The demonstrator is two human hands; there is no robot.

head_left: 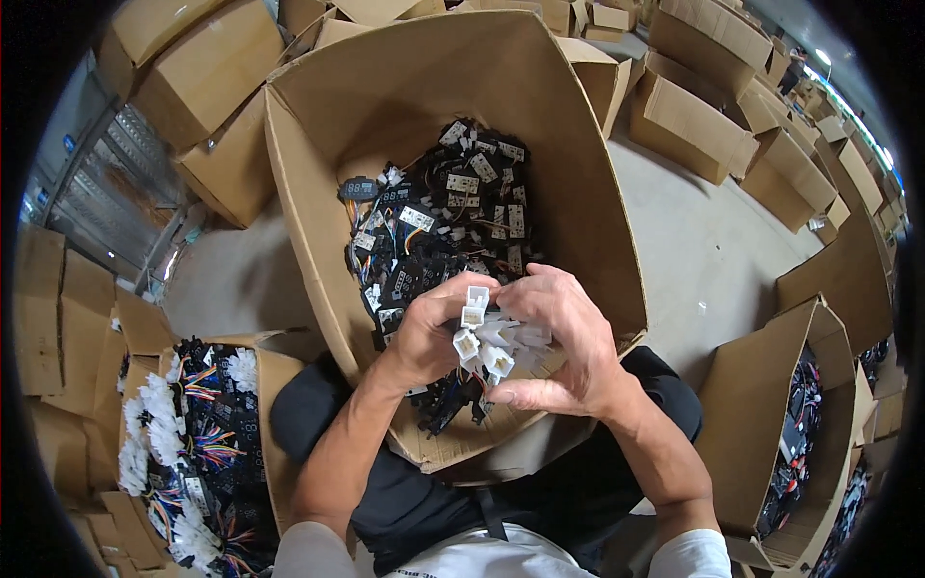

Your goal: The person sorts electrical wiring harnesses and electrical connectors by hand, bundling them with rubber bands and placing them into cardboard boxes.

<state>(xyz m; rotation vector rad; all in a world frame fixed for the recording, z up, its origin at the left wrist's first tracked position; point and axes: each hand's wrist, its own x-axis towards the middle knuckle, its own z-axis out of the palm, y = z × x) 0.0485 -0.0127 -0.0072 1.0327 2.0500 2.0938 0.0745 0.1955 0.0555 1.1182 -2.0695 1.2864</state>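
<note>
Near the middle of the view, both hands meet over the near edge of a large open cardboard box (318, 193) that rests against the person's lap. The left hand (429, 337) and the right hand (564, 352) are closed together around a bunch of white plastic connectors (487, 337), the left fingers (453, 294) wrapped over the bunch from nine o'clock, the right fingers (540, 289) curled over it from three o'clock. The connectors poke out between the two hands (several square sockets face the camera), and thin wires trail down from them toward six o'clock.

Just beyond the hands, toward twelve o'clock, the box holds a heap of black circuit boards (443, 217) with white labels and coloured wires. At eight o'clock from the hands a second open box (275, 385) is packed with similar boards, their white connectors (154, 424) lined up along its left side. At four o'clock a third box (761, 424) holds more black parts. Further cardboard boxes (694, 120) stand on the grey floor (703, 250) toward one and two o'clock.
</note>
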